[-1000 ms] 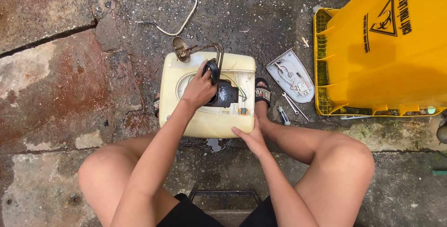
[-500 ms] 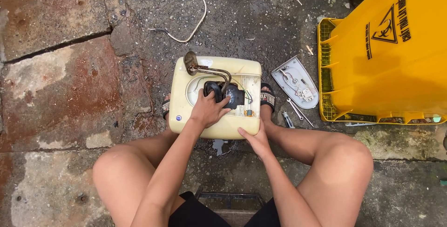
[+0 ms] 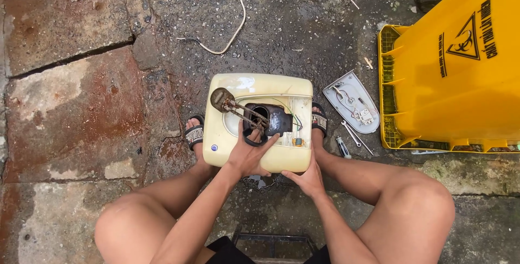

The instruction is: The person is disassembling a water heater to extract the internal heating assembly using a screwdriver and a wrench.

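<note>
Between the feet: cream plastic appliance housing (image 3: 260, 126) lies flat on wet concrete ground (image 3: 303, 20), its inner side up.
Left hand (image 3: 250, 153): fingers closed around a black ring-shaped seal (image 3: 254, 136) at the round opening, beside a rusty bent heating element (image 3: 235, 107) that sticks out and leans toward the housing's far left corner.
Right hand (image 3: 307, 177): grip open, palm and fingers pressed against the near edge, bracing the housing.
Doing it well: I would keep the brace firm, work the seal evenly around, and keep clear of the thin green wires (image 3: 290, 115).
Look of the housing: yellowed, rounded corners, dark cavity in the middle, small parts at its right side.
Nearby: grey cover plate (image 3: 352, 101), wrench (image 3: 356, 136), yellow bin (image 3: 460, 79), white cord (image 3: 235, 20).
</note>
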